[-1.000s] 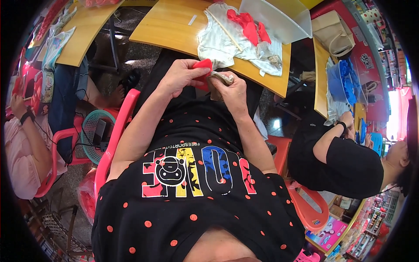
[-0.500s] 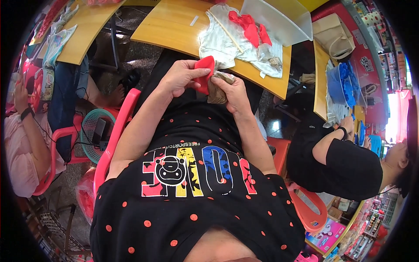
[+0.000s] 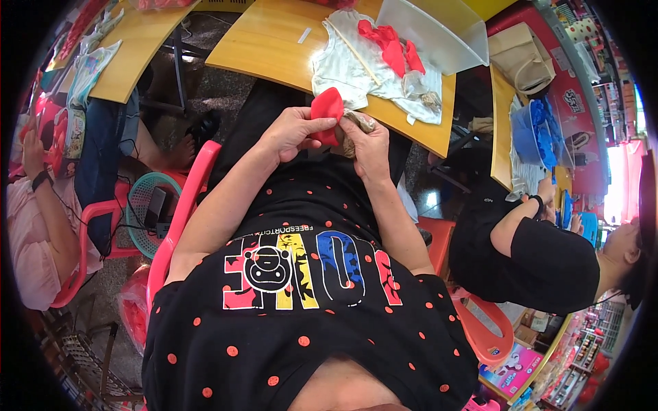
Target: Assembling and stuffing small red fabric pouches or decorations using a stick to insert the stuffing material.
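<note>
Between the thumb and fingers of my left hand [image 3: 293,134] is a smooth red petal-shaped piece [image 3: 327,104], held above my lap. My right hand [image 3: 371,149] pinches a crumpled, sheer brownish cloth [image 3: 349,145] right beside it. The two hands are close together, and the red piece and the cloth meet between them, where my fingers hide the contact. Just beyond, a white cloth [image 3: 336,68] spreads over the wooden table [image 3: 264,44]. On it lie red fabric pieces [image 3: 387,49], a thin wooden stick [image 3: 356,53] and a small clear bag [image 3: 413,85].
A clear plastic bin [image 3: 439,27] stands at the table's far right. To my right, a person in black [image 3: 548,260] works near a blue tub [image 3: 531,140]. Another person [image 3: 51,240] sits at left, near a teal basket [image 3: 142,212]. My pink chair arm [image 3: 181,212] is close by.
The red piece has turned slightly and risen a little, with my left hand shifting right. My right hand has moved slightly, and less of the brownish cloth shows now.
</note>
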Available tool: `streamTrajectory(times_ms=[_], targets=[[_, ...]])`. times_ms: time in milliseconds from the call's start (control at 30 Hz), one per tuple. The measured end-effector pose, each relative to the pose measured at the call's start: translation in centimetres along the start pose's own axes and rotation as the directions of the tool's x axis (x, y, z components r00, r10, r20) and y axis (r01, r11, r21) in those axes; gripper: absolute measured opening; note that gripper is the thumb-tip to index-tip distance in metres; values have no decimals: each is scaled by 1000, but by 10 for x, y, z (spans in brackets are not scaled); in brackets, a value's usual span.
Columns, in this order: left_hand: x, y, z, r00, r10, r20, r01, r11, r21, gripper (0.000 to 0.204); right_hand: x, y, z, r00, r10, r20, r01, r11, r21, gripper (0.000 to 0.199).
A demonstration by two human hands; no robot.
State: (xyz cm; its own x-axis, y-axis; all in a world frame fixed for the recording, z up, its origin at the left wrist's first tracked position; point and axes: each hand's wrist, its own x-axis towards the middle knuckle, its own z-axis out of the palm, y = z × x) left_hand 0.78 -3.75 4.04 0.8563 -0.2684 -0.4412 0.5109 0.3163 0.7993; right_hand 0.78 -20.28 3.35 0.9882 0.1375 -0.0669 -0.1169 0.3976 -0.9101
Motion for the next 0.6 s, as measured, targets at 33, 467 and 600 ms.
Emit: streamTrajectory(times_ms=[33, 467, 600], targets=[[-1, 0, 1, 1000, 0, 0, 0, 1000, 1, 19, 0, -1, 0, 1000, 29, 5, -29, 999, 34, 11], [6, -4, -7, 998, -23, 62, 35, 980, -194, 20, 2, 12, -3, 956, -276, 104, 292, 843, -451, 16], [6, -4, -4, 997, -40, 69, 49, 989, -139, 21, 1, 6, 1, 985, -171, 21, 170, 944, -283, 16]])
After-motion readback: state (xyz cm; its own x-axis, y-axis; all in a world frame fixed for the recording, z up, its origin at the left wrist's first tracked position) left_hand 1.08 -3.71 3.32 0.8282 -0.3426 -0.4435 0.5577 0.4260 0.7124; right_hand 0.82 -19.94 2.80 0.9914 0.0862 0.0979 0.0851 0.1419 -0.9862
